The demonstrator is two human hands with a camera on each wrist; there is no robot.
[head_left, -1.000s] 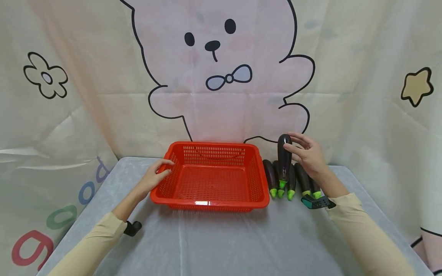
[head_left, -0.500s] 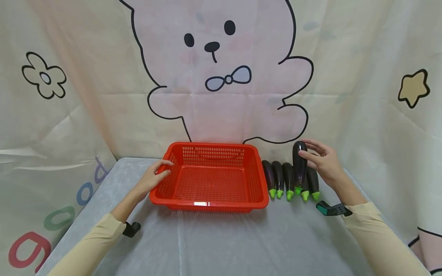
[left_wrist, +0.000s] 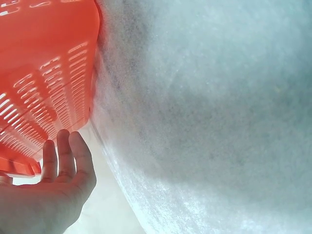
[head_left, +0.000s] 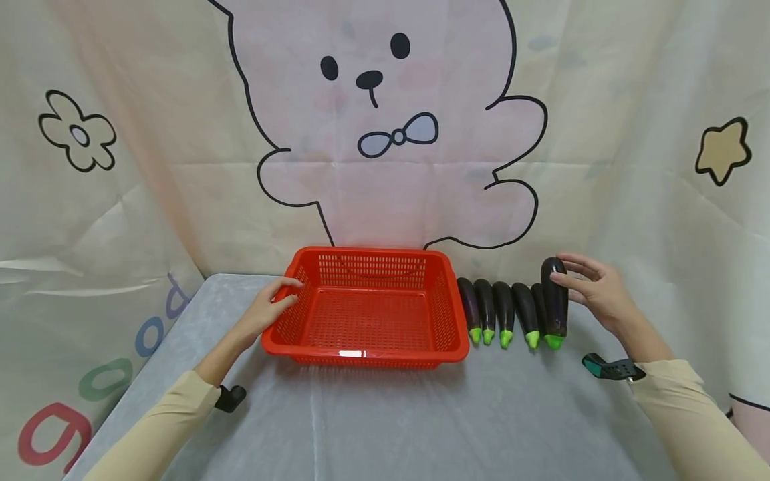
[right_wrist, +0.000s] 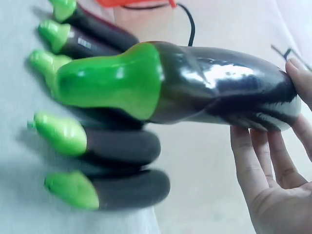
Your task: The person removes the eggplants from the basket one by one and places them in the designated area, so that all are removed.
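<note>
My right hand (head_left: 604, 290) holds a dark purple eggplant (head_left: 555, 300) by its rounded end, between thumb and fingers. Its bright green stem end points toward me and down, at the right end of a row of other eggplants (head_left: 504, 307). In the right wrist view, the held eggplant (right_wrist: 209, 85) appears large in front of the others; whether it touches the table I cannot tell. At the left rim of a red plastic basket (head_left: 361, 357) is my left hand (head_left: 265, 310), fingers spread loosely over the edge. The left wrist view shows those fingers (left_wrist: 66, 158) fairly straight beside the slotted wall.
Grey cloth covers the table (head_left: 385, 421). The row of eggplants lies just right of the basket, green ends toward me. A printed cloth backdrop (head_left: 391, 194) hangs behind the table and at both sides.
My right hand has carried the eggplant rightward and lower, from above the row's left part to its right end. The left hand and the basket have stayed in place.
</note>
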